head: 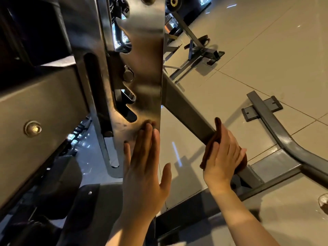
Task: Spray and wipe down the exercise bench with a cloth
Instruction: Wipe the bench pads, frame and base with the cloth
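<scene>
The exercise bench's shiny notched steel adjustment plate point(145, 71) fills the upper middle of the head view, seen from low down. My left hand point(144, 162) lies flat with straight fingers against the plate's lower edge. A grey slanted frame bar point(186, 107) runs down to the right from behind the plate. My right hand point(223, 153) grips a dark brown cloth point(217, 132) wrapped round the lower part of that bar. No spray bottle is in view.
The bench's grey base frame point(276, 121) with floor plates curves across the tiled floor point(266, 50) at right. Another machine's frame point(195, 48) stands at the back. Black padding point(35, 29) and a grey bolted panel point(44, 112) fill the left side.
</scene>
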The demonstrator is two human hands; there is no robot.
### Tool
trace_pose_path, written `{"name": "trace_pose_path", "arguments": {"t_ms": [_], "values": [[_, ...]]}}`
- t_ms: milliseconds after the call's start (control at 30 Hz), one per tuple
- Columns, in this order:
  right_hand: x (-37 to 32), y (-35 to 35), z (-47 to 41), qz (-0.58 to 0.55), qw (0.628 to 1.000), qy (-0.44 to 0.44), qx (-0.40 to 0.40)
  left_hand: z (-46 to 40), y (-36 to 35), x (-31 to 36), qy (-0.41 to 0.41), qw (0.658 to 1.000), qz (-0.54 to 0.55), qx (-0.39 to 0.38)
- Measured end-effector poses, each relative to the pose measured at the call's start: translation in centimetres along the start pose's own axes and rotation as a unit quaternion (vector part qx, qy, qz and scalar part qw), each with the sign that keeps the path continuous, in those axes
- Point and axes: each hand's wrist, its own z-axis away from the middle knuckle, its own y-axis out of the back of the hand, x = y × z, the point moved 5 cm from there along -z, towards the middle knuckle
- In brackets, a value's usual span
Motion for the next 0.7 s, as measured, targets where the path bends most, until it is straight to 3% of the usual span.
{"name": "trace_pose_path", "arguments": {"t_ms": [67, 233, 300, 400, 567, 633, 700], "values": [[-2.3, 0.4, -0.5, -0.024, 0.999, 0.022, 0.015, 0.1, -0.1, -0.1, -0.007, 1.0, 0.008, -0.003], [-14.6, 0.7, -4.5, -0.101, 0.978, 0.171, 0.062, 0.2, -0.1, -0.5, -0.018, 0.999, 0.043, -0.003], [-16.2, 0.7, -5.3, -0.093, 0.969, 0.222, 0.064, 0.0, -0.2, -0.6, -0.036, 0.999, 0.023, -0.014], [-11.7, 0.5, -3.7, -0.038, 0.975, 0.219, 0.028, 0.4, -0.7, -0.5, -0.069, 0.997, -0.016, -0.011], [2.0, 0.7, -1.0, 0.017, 0.991, 0.057, -0.117, 1.7, -3.7, 1.5, -0.156, 0.987, 0.002, 0.033], [6.5, 1.3, -0.2, -0.014, 0.987, 0.019, -0.157, 3.4, -5.9, 4.0, -0.177, 0.982, 0.062, 0.028], [10.5, 2.1, 0.6, -0.006, 0.987, -0.021, -0.159, 5.4, -9.0, 6.5, -0.155, 0.977, 0.142, -0.025]]}}
